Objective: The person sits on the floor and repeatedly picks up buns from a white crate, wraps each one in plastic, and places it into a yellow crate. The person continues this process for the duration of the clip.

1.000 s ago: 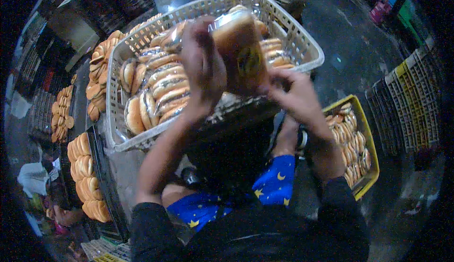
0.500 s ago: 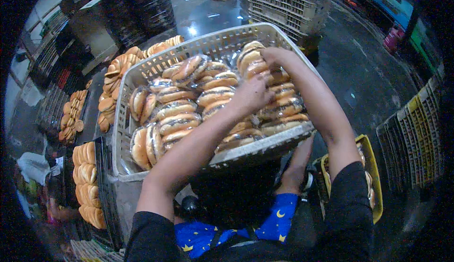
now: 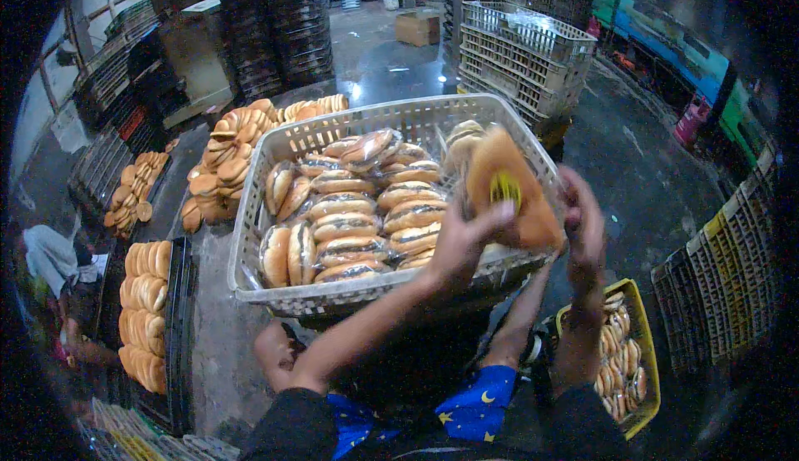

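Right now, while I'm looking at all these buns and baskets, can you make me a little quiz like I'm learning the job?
1. Which grip has its thumb over the bun pack with the yellow mark?
2. True or false: the yellow crate stands on the person's left.
3. The pale basket holds: A) bottles, B) wrapped buns, C) shoes.

Key:
1. The left grip.
2. False; it stands on the right.
3. B.

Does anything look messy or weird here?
Yes, the heap of buns left of the white basket looks messy: they lie every which way, while the buns at lower left line up in neat rows.
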The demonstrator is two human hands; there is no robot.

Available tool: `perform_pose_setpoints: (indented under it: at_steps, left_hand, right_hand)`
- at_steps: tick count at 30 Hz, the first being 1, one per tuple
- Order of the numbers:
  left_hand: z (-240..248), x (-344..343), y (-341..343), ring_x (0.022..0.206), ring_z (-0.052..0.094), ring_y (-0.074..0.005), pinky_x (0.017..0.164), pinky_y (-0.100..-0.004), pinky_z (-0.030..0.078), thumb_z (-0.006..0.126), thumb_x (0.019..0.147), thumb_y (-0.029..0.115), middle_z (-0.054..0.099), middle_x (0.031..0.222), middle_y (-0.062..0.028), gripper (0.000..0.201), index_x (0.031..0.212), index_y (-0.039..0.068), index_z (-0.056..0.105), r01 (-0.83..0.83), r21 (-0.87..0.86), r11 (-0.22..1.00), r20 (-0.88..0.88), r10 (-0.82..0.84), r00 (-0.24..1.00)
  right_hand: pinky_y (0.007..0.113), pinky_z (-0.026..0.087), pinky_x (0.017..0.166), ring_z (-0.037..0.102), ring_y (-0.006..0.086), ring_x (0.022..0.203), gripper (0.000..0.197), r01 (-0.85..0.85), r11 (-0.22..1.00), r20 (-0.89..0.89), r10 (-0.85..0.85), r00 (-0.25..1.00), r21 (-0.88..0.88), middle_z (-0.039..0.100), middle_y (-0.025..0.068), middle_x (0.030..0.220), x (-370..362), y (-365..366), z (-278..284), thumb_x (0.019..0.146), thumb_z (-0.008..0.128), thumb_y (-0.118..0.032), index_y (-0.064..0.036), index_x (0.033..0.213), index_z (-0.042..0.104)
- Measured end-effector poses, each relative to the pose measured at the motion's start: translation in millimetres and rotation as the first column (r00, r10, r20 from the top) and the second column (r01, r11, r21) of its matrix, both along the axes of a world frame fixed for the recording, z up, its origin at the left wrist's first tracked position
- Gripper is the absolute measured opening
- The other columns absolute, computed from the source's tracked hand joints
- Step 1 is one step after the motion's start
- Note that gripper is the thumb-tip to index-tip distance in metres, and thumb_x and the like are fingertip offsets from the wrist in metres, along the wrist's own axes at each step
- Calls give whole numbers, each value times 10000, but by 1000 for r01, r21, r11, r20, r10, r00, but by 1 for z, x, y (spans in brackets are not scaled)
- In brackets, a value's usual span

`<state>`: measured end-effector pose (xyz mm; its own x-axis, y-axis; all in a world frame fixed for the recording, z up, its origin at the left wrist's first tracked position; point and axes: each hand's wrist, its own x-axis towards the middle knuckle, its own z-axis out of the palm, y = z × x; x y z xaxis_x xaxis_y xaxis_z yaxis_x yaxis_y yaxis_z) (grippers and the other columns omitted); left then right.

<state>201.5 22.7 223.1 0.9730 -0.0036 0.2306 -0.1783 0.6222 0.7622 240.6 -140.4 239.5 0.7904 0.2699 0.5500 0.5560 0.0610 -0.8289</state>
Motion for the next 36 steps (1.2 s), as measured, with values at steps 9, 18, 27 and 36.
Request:
perform_pose_setpoints:
  at_steps: [9,18,27,36]
  left_hand:
    - [-104,-167,11,1152,366,-187,971,-319,284,733,648,152,397,1231,-111,807,1290,37,258,108,418,902,-181,-33,983]
    - [-104,-172,46,1180,349,-245,975,-360,266,643,711,313,384,1262,-129,629,1199,-10,410,141,230,963,-114,-118,986]
    - [-89,-186,50,1080,437,-219,919,-317,328,576,785,199,465,1171,-122,333,1038,-16,545,-57,375,925,-192,138,972]
    - [-75,-162,45,796,523,-113,729,-235,412,593,775,79,563,837,-60,94,815,-5,596,-239,523,818,-101,337,936]
  right_hand:
    - [268,398,610,521,147,626,208,163,952,89,-144,986,-260,588,36,708,-134,3,-87,799,571,-188,-7,697,557]
    - [300,415,705,507,144,738,289,-529,702,-640,690,338,477,552,48,868,-124,13,-121,838,514,-267,5,932,529]
    - [299,415,769,534,187,852,236,-330,943,-218,331,918,42,565,81,896,-136,59,-104,817,552,-224,-5,902,562]
    - [271,401,757,511,129,853,154,-480,877,-514,410,753,-4,567,45,874,-126,64,-78,781,571,-128,15,837,571]
